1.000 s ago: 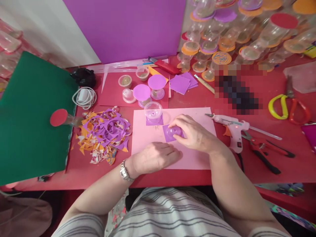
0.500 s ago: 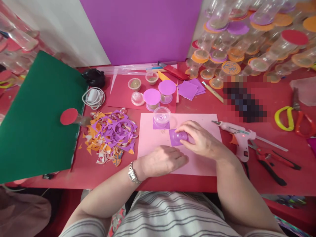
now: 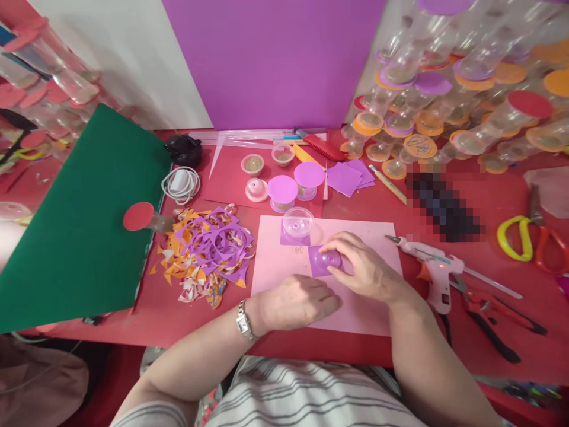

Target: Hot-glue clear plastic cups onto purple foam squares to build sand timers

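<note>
My right hand (image 3: 362, 270) has its thumb and fingers around a small clear plastic cup (image 3: 329, 258), pressed down on a purple foam square (image 3: 316, 267). The square lies on a pink sheet (image 3: 371, 237). Close by, my left hand (image 3: 300, 303) rests low over the sheet with curled fingers; their tips are hidden, so I cannot make out anything inside. Behind the hands, a second clear cup (image 3: 297, 222) stands on another purple square (image 3: 291, 237).
Purple and orange scraps (image 3: 217, 243) are heaped on the left, beside a green board (image 3: 89, 231). A glue gun (image 3: 433, 258), pliers (image 3: 489, 308) and scissors (image 3: 515, 237) lie right. Purple-topped cups (image 3: 283, 191), cut squares (image 3: 347, 178) and stacked bottle pieces (image 3: 413, 112) stand behind.
My view has shifted, so the table appears slightly lower and further right. Both hands keep nearly the same place on the pink sheet, the right one still on the cup.
</note>
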The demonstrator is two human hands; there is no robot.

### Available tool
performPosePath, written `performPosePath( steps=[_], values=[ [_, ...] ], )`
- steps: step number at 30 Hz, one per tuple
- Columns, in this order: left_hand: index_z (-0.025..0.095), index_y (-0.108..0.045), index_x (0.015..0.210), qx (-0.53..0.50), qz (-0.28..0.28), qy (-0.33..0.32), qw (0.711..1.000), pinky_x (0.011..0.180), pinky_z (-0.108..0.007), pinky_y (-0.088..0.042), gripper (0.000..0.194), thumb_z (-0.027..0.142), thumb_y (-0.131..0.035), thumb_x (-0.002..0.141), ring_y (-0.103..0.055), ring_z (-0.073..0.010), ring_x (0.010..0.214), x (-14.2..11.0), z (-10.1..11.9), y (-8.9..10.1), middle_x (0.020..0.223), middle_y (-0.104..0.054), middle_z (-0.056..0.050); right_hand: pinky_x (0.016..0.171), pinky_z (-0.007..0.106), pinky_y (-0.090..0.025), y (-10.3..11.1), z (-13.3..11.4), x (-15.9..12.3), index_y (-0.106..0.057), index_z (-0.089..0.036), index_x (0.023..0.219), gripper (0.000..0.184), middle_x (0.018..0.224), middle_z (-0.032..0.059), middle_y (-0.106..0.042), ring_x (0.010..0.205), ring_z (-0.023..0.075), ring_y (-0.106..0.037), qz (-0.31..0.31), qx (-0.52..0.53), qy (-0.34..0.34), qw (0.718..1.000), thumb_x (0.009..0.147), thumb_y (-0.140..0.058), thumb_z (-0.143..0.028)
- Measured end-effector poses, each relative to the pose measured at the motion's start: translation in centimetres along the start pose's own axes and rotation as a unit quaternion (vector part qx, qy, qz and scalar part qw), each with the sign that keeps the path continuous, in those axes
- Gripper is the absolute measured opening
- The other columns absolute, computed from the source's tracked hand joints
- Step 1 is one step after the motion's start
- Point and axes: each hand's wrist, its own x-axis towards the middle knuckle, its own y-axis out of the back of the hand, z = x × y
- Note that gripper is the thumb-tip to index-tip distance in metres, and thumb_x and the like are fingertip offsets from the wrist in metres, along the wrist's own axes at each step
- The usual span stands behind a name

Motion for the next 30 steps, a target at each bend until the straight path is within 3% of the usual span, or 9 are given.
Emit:
performPosePath(
  steps=[20, 30],
  values=[
    [0.014, -0.063, 0.096, 0.000, 0.011, -0.017, 1.000, 0.075, -0.024, -0.054, 0.014, 0.011, -0.049, 0.098, -0.065, -0.0137, 0.075, -0.19, -0.30, 0.11, 0.081, -0.068, -0.005, 0.085, 0.043, -0.056, -0.07, -0.13, 0.35, -0.057, -0.024, 0.101, 0.030, 0.100, 0.0072, -0.065, 0.098, 0.0248, -0.063, -0.010, 0.005, -0.012, 1.000, 0.078, -0.054, -0.006],
    [0.015, -0.061, 0.084, 0.030, 0.023, -0.012, 0.999, 0.068, -0.028, -0.053, 0.014, 0.011, -0.054, 0.095, -0.064, -0.0159, 0.071, -0.01, 0.39, 0.12, 0.076, -0.067, -0.004, 0.090, 0.045, -0.055, 0.06, 0.29, -0.01, -0.057, -0.023, 0.114, 0.030, 0.107, 0.0094, -0.063, 0.104, 0.0260, -0.062, -0.016, -0.017, -0.002, 1.000, 0.085, -0.054, -0.012]
  ],
)
